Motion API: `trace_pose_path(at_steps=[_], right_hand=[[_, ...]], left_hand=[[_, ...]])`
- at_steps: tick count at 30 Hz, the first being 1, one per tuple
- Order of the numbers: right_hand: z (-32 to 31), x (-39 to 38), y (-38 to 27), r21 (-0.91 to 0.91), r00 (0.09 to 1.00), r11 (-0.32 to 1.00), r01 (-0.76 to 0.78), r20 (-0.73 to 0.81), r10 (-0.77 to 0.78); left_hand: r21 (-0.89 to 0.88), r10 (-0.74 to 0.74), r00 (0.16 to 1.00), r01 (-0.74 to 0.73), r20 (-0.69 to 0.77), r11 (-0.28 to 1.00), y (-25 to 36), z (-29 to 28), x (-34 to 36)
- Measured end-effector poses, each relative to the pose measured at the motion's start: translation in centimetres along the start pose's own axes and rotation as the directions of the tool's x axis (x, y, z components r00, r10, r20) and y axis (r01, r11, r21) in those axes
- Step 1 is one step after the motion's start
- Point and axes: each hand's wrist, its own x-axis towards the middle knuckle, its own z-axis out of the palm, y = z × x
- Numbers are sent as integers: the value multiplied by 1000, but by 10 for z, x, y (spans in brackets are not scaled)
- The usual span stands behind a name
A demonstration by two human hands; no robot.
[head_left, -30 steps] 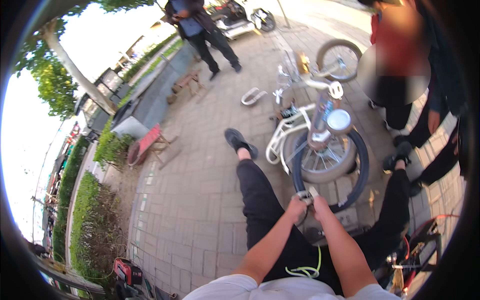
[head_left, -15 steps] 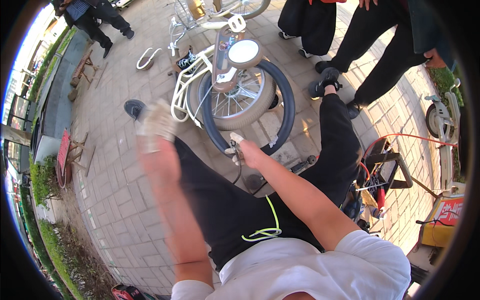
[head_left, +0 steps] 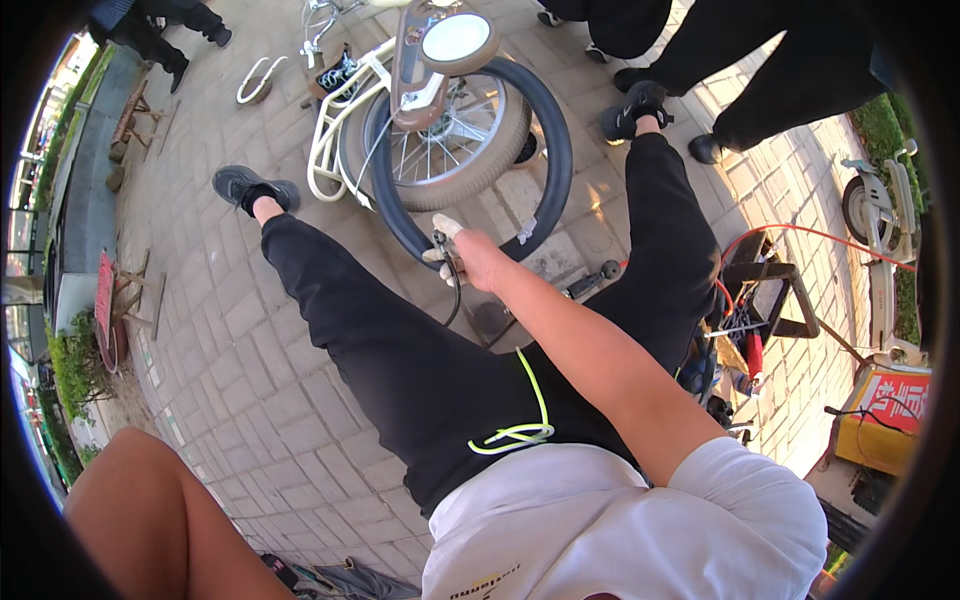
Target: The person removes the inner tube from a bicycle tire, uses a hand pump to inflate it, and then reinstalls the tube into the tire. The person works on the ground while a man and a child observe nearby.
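In the head view my right hand (head_left: 460,250), in a light glove, is closed on a metal pump head (head_left: 442,241) at the near side of a black tube ring (head_left: 555,175); a black hose (head_left: 455,305) runs down from it. The ring lies over the wheel (head_left: 475,182) of a cream bicycle (head_left: 325,140) lying on its side on the pavers. A dark pump-like tool (head_left: 585,283) lies between my outstretched legs. My left arm (head_left: 150,500) is bent at the lower left, and its hand is out of view.
People's legs (head_left: 760,95) stand at upper right, another person (head_left: 150,35) at upper left. Right of me are a tool stand (head_left: 780,290) with red hose, a scooter (head_left: 870,215) and a yellow box (head_left: 870,430). Left are wooden stools (head_left: 140,290) and a U-shaped piece (head_left: 260,80).
My left hand left the pump head, swung up to the left and is now out of frame. My right hand stays on it. The view has tilted down, showing more of my body.
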Motion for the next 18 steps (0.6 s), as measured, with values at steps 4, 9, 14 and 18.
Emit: trace_pose_path(at_steps=[4, 9, 14, 18], right_hand=[[-2, 3, -3, -3, 1000, 1000, 5, 9, -5], [2, 3, 2, -10, 999, 1000, 13, 32, -12], [0, -3, -1, 9, 999, 1000, 23, 46, -23], [-1, 4, -1, 4, 1000, 1000, -7, 20, 7]], left_hand=[[29, 14, 998, -16, 57, 999, 4, 5, 6], [45, 24, 995, -28, 98, 999, 6, 10, 11], [48, 11, 991, -18, 134, 999, 9, 13, 11], [48, 15, 991, -21, 131, 999, 8, 14, 13]])
